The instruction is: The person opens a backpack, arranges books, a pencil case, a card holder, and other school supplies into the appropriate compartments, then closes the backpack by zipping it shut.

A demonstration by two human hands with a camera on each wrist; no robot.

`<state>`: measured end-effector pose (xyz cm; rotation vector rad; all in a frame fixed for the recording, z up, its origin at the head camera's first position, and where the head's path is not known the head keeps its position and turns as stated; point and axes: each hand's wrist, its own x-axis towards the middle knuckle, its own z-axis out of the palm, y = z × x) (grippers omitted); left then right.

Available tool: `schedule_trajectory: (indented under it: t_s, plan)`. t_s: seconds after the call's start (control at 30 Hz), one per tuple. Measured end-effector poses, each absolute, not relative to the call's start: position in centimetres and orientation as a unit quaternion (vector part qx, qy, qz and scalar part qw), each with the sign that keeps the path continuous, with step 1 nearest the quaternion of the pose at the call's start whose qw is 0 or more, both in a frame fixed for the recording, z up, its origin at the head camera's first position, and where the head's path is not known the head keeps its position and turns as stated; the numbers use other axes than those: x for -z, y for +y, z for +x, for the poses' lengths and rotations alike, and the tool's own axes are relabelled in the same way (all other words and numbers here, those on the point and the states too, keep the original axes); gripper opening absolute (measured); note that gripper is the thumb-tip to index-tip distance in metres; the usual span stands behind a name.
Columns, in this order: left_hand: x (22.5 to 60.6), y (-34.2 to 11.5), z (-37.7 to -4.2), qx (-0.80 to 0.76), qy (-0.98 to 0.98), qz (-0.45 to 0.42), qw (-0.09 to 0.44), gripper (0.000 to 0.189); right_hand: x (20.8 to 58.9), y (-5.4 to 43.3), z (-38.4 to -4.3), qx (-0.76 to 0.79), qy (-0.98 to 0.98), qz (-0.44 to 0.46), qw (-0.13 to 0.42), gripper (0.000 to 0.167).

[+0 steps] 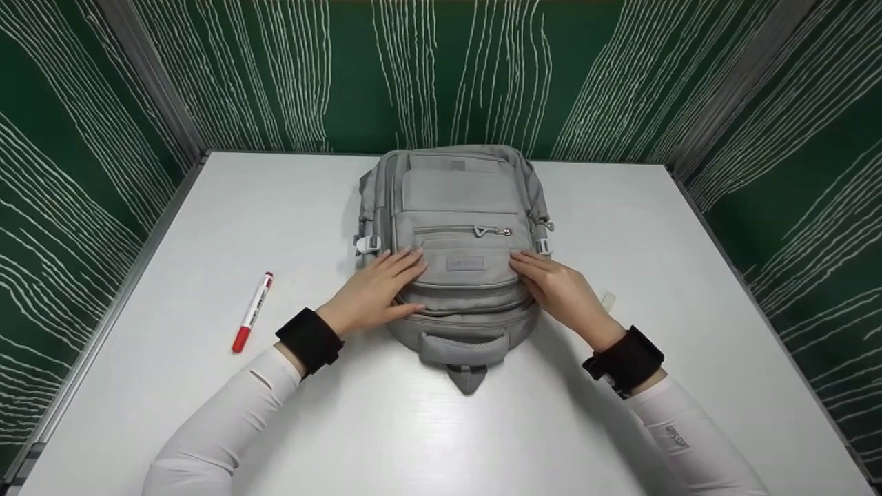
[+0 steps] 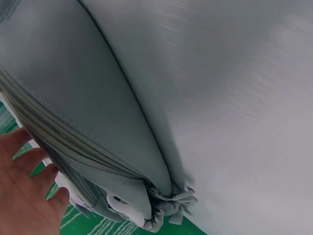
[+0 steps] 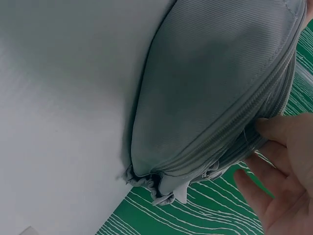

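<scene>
A grey backpack lies front side up on the white table, its top handle toward the person. My left hand rests on the bag's left side, fingers extended over the front pocket and thumb near the zipper seam. On the opposite side my right hand touches the pocket's right edge with its fingertips. The right wrist view shows that thumb against the bag beside the zipper, the other fingers apart. In the left wrist view the left fingers lie along the bag's edge.
A red-and-white marker lies on the white table to the left. A small pale piece sits behind the right wrist, partly hidden. Green panels with white wavy lines stand around the back and sides.
</scene>
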<state>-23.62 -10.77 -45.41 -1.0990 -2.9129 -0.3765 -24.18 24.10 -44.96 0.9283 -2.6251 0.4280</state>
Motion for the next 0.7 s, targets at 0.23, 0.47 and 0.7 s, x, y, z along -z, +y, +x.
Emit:
schedule_trajectory:
  t_s: [0.23, 0.47, 0.7]
  plan:
    - [45.5, -10.8, -23.8, 0.118, -0.928, -0.353, 0.014, 0.079, 44.5, 24.8, -24.4, -0.183, -0.926, 0.301, 0.135, 0.043]
    - [44.9, -10.3, -24.3, 0.113, -0.932, -0.343, 0.015, 0.081, 44.1, 25.7, -26.9, -0.222, -0.94, 0.204, 0.16, 0.031]
    - [43.8, -8.8, -25.5, 0.12, -0.941, -0.315, 0.015, 0.078, 43.7, 25.3, -30.2, -0.215, -0.956, 0.161, 0.12, 0.027]
